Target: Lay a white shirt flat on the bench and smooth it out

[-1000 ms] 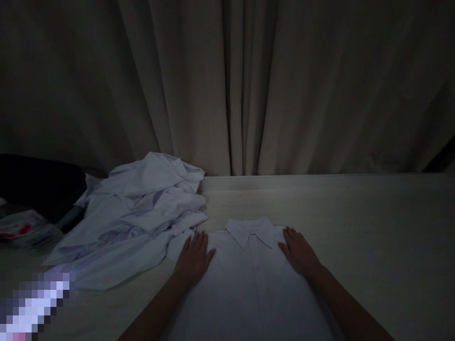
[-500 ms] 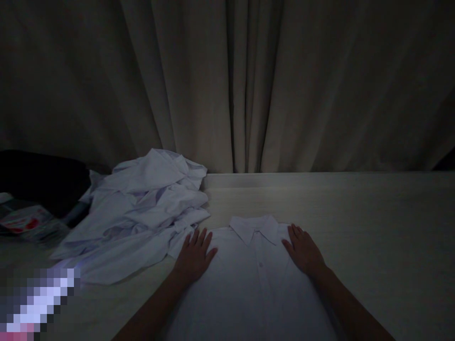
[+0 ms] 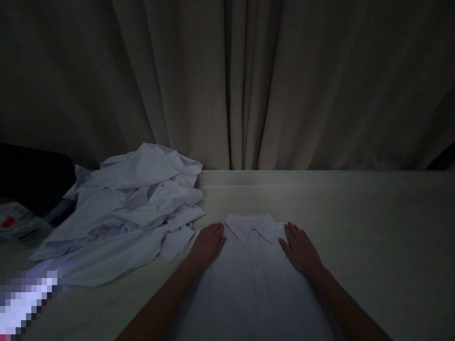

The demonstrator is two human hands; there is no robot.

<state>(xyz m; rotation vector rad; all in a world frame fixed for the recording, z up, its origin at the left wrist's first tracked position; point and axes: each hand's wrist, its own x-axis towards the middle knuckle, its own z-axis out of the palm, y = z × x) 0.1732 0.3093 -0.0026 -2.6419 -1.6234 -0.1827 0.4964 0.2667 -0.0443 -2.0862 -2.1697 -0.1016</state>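
Note:
A white collared shirt [image 3: 254, 274] lies flat and buttoned on the pale table [image 3: 355, 227], its collar pointing away from me. My left hand [image 3: 209, 244] rests palm down on the shirt's left shoulder, close beside the collar. My right hand [image 3: 300, 250] lies flat on the right shoulder, fingers apart. Neither hand grips anything. The scene is dim.
A heap of crumpled white shirts [image 3: 131, 208] lies to the left, almost touching the flat shirt. Further left are a dark object [image 3: 31, 175] and a plastic packet with red print [image 3: 14, 225]. Closed beige curtains [image 3: 249, 85] hang behind the table's far edge.
My left hand has slid up and inward toward the collar. My right hand has stayed on the right shoulder.

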